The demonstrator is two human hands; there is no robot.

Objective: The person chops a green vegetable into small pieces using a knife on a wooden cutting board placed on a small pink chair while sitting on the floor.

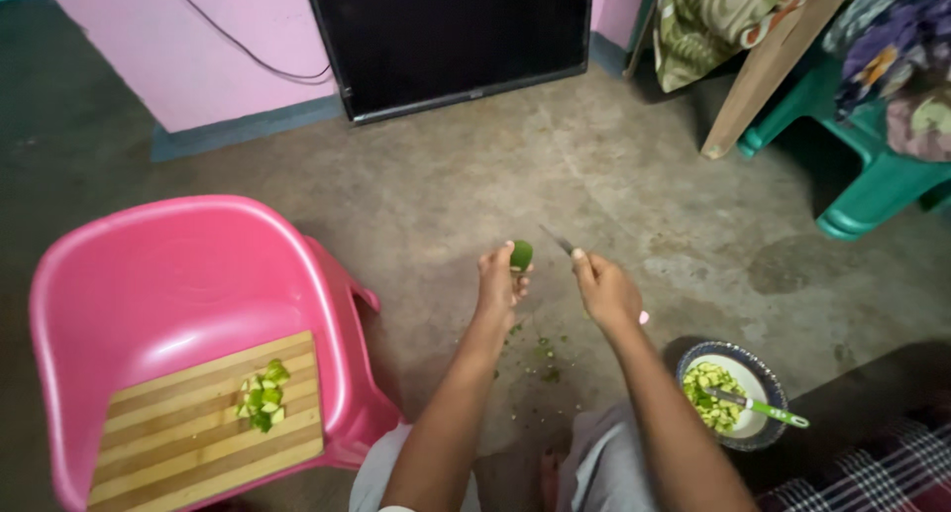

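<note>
My left hand (498, 277) grips a small green fruit (521, 254) and holds it up over the concrete floor. My right hand (605, 287) is closed around a knife (557, 240) with a pink handle end, its blade pointing toward the fruit. Green peel scraps (543, 356) lie on the floor beneath both hands. A wooden chopping board (188, 428) with a pile of cut green pieces (263, 395) rests on the seat of a pink plastic chair (188, 274) to my left.
A patterned bowl (758, 433) of chopped green pieces with a green-handled utensil (768, 409) sits on the floor at my right. A dark flat screen (451, 32) leans on the pink wall. A green plastic stool (872, 180) and a leaning wooden plank (768, 66) stand at the far right.
</note>
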